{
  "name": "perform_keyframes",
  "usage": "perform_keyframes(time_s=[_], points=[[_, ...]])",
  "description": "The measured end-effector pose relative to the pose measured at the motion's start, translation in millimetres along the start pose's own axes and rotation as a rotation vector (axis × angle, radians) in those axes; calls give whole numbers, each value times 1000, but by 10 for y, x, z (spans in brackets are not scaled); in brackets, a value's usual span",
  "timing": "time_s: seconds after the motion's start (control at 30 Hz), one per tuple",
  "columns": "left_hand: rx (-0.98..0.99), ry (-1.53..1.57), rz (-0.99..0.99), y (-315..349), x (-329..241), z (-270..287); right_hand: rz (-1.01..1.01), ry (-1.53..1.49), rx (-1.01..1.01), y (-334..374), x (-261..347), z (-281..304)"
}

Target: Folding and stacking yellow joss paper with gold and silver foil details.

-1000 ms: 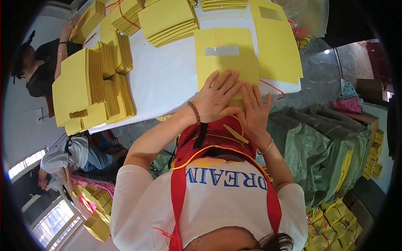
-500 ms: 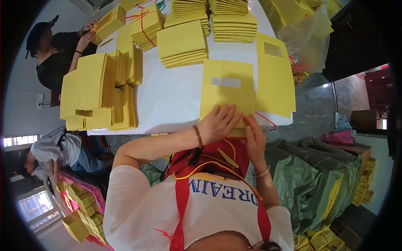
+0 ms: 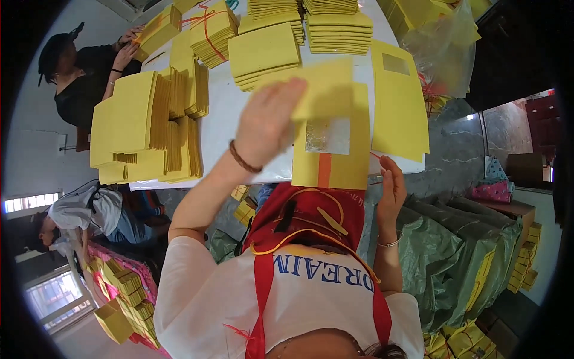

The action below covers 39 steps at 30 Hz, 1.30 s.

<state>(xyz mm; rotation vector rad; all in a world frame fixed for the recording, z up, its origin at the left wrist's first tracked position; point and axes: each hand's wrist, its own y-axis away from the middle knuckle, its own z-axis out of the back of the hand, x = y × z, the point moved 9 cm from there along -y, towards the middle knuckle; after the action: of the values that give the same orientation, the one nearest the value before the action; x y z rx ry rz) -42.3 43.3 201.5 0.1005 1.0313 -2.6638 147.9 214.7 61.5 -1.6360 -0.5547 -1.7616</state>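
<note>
On the far left, the side stack (image 3: 134, 116) of yellow cards stands near the edge of the white counter (image 3: 220, 107); the swinging forearm is best kept clear of it. Farther in, the short stack (image 3: 263, 51) lies just beyond the left hand (image 3: 269, 119). That hand is blurred, but it seems to pinch the left edge of the top card (image 3: 327, 84), which is raised and tilted over the lower card (image 3: 359, 149). A light, flat grip should spare the folds, and a level lift should stop the card dragging across the clear patch (image 3: 327, 136). Whether the two cards are joined, I cannot tell, so a gentle pull is wiser. The lower card lies near the counter's front edge, orange strip (image 3: 324, 170) toward the person. The right hand (image 3: 390, 185), empty with fingers loosely curled, is well placed to steady that card's corner. Rightmost, flat cards (image 3: 399, 107) lie just beside it.
</note>
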Motion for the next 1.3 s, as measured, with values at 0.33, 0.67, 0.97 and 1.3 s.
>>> perform_keyframes(time_s=[0.33,0.67,0.97,1.3], points=[[174,-353,98,144,1946,-939,-52,31,66,45,-136,-178],[398,-365,71,117,1996,-1204,-77,63,40,44,-279,-123],[536,-333,189,271,2157,-1348,-60,42,44,64,-268,-177],[578,-392,212,422,2075,-1485,-10,149,61,87,-114,-257]])
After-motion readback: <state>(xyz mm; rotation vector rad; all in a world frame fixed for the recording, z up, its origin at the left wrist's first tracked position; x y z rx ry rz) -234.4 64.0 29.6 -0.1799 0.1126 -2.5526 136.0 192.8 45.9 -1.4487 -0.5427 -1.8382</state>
